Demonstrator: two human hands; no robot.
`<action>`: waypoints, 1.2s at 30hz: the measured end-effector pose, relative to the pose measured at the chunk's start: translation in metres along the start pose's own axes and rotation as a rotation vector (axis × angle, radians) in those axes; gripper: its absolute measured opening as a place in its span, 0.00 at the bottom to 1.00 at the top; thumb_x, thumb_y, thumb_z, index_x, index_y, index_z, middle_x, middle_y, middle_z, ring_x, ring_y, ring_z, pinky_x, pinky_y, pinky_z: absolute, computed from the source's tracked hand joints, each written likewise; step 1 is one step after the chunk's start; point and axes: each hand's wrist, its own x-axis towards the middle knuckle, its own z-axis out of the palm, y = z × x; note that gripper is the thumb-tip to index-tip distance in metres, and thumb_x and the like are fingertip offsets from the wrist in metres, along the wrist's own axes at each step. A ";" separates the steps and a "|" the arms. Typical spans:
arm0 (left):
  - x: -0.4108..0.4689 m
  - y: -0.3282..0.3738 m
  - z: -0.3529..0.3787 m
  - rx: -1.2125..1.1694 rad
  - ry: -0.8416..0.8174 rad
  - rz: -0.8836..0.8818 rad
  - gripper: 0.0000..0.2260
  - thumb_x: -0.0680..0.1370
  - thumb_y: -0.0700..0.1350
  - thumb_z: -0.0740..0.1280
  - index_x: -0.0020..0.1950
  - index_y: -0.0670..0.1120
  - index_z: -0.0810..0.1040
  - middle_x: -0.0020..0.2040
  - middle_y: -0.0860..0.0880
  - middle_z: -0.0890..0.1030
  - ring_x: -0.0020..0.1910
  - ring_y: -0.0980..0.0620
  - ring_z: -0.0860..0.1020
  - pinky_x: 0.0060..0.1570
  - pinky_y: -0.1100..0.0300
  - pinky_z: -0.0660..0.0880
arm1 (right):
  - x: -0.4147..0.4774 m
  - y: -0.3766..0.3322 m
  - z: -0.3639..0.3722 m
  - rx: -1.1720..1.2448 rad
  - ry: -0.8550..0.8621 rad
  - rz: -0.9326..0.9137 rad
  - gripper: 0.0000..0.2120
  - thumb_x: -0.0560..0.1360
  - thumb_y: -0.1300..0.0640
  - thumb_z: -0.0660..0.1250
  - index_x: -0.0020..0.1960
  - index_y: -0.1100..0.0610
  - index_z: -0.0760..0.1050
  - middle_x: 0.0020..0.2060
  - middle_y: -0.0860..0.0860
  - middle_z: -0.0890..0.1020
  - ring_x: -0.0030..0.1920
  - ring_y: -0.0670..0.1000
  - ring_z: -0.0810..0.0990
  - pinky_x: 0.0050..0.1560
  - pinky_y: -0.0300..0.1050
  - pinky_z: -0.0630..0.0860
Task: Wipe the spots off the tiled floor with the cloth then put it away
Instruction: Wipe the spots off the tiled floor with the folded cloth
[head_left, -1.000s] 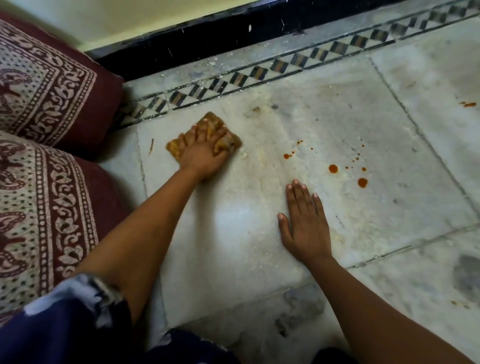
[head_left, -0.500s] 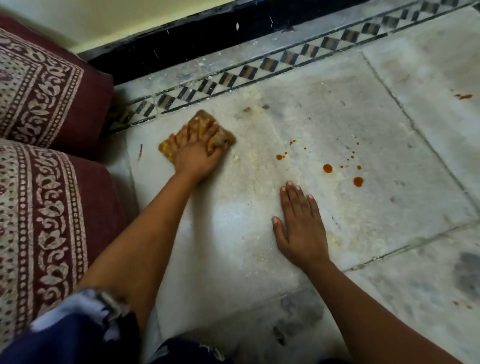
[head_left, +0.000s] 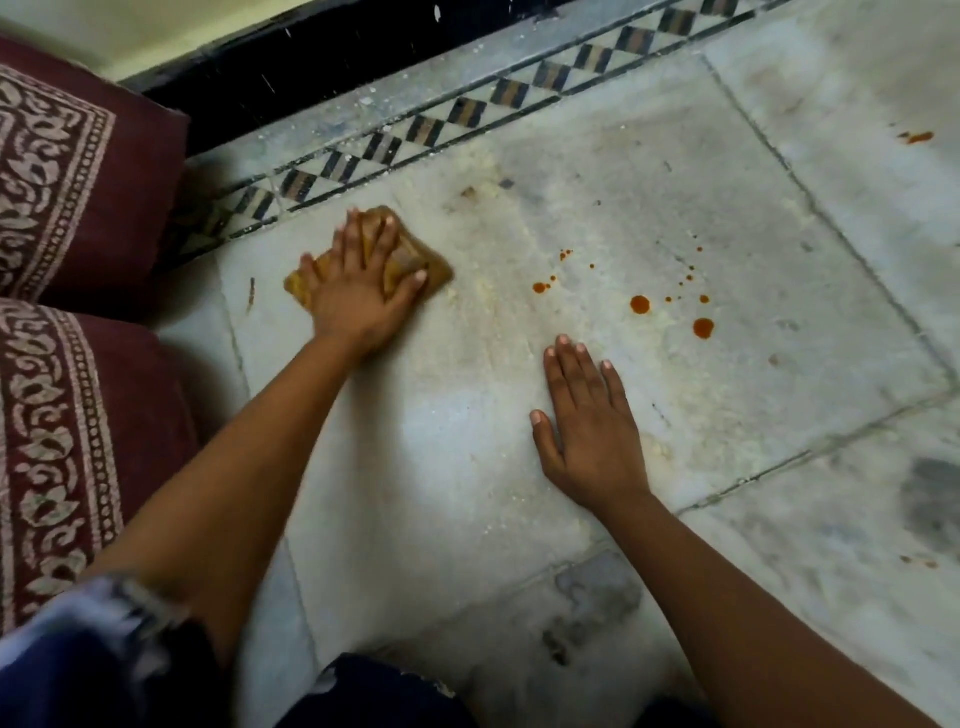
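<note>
My left hand (head_left: 363, 291) presses flat on a folded yellow-brown cloth (head_left: 439, 267) at the far left of a large pale marble tile (head_left: 415, 493), fingers spread over it. Orange-red spots (head_left: 640, 304) are scattered on the same tile to the right of the cloth, with one more orange smear (head_left: 919, 137) on the neighbouring tile at the far right. My right hand (head_left: 589, 431) lies flat on the tile, palm down, fingers together, just below and left of the spots. It holds nothing.
Two maroon patterned cushions (head_left: 67, 197) lie along the left. A checkered border strip (head_left: 467, 111) and a black skirting (head_left: 322, 62) run along the far side. Pale crumbs dot the tile. Dark smudges (head_left: 597, 597) mark the near tiles.
My left hand has slid the cloth slightly right along the tile. The right hand stays planted in the same spot.
</note>
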 end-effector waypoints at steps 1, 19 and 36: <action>0.016 0.016 -0.001 -0.011 -0.026 -0.003 0.32 0.75 0.70 0.47 0.76 0.59 0.44 0.78 0.48 0.40 0.76 0.44 0.43 0.70 0.37 0.38 | 0.001 0.000 0.000 -0.003 -0.006 -0.001 0.30 0.78 0.47 0.49 0.76 0.60 0.53 0.75 0.55 0.57 0.75 0.51 0.52 0.74 0.52 0.48; 0.029 0.115 0.015 -0.117 -0.032 0.164 0.29 0.78 0.64 0.49 0.77 0.56 0.49 0.78 0.48 0.47 0.77 0.47 0.47 0.72 0.43 0.42 | -0.034 0.119 -0.041 -0.115 0.126 0.576 0.36 0.75 0.42 0.41 0.76 0.63 0.47 0.76 0.60 0.51 0.76 0.56 0.49 0.75 0.50 0.44; 0.040 0.143 0.015 -0.065 0.010 0.262 0.27 0.74 0.68 0.52 0.72 0.62 0.63 0.78 0.49 0.53 0.76 0.46 0.51 0.71 0.43 0.42 | -0.033 0.119 -0.039 -0.111 0.145 0.551 0.36 0.76 0.41 0.44 0.75 0.65 0.51 0.75 0.62 0.54 0.75 0.58 0.52 0.74 0.49 0.45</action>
